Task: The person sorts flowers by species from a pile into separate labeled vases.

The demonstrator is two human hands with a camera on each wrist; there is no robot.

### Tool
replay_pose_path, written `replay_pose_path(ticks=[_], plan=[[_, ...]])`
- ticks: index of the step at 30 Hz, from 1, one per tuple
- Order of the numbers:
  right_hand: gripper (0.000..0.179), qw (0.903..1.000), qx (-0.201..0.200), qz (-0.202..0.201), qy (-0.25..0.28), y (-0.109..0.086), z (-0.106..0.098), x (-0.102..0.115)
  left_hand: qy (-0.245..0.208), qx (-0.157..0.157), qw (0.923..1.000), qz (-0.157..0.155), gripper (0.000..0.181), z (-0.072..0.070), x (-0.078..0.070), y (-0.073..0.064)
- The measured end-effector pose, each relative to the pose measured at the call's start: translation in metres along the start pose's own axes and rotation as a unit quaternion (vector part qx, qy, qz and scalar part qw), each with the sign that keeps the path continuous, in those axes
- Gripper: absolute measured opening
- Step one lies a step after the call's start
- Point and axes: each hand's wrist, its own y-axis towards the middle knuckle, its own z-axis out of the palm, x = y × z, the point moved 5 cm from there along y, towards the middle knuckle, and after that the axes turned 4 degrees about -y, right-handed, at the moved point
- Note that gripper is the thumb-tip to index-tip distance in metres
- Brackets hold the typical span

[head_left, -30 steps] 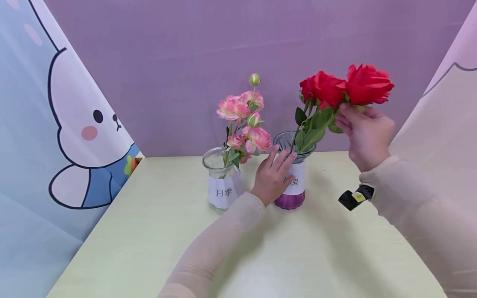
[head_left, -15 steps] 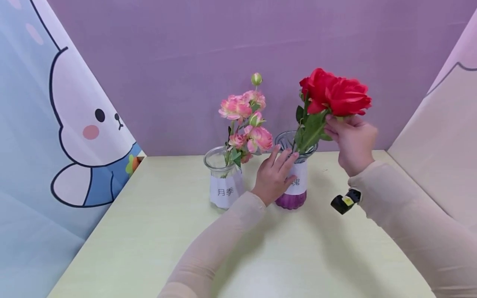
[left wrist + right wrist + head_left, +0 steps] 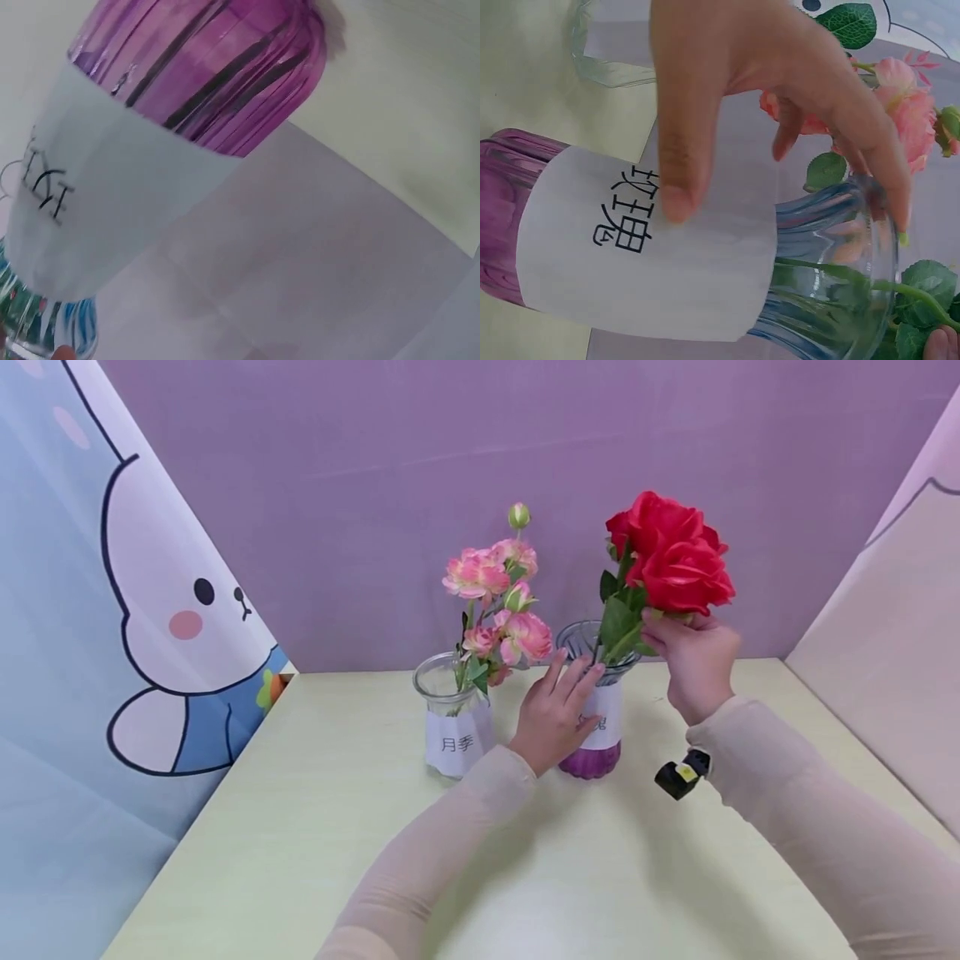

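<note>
In the head view, my right hand (image 3: 701,664) pinches the stem of a red rose just below its bloom (image 3: 686,572). Another red rose (image 3: 645,522) is behind it, and their leafy stems run down to the mouth of a glass vase (image 3: 591,760) with a purple base and white paper label. My left hand (image 3: 551,714) holds this vase, thumb against the label (image 3: 679,300) and fingers at the rim, as the right wrist view shows. A green stem (image 3: 802,271) shows inside the vase neck. The left wrist view shows the purple base (image 3: 225,67) up close.
To the left, a clear glass vase (image 3: 435,681) with a label holds several pink flowers (image 3: 525,635). A purple backdrop (image 3: 375,527) stands behind the pale table (image 3: 300,827). Printed cloths hang at both sides, the left cloth (image 3: 165,635) showing a cartoon figure.
My right hand has moved left and down with the rose, bringing its bloom in front of the other red one. The left hand stays on the vase.
</note>
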Motion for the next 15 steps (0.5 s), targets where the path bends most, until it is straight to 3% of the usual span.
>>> replay_pose_path(ticks=[9,12,15], plan=[[0.048,0.9994,-0.015,-0.019,-0.023,0.001,-0.004,-0.001,-0.043,0.077,0.9960,0.016,0.066,-0.009,0.001,0.007],[0.049,0.9990,-0.016,-0.022,-0.034,-0.001,-0.011,0.001,-0.087,0.091,0.9917,0.027,0.063,-0.021,0.000,0.007],[0.043,0.9987,-0.015,-0.027,-0.041,-0.001,-0.023,0.005,-0.128,0.072,0.9881,0.046,0.057,-0.043,-0.001,0.003]])
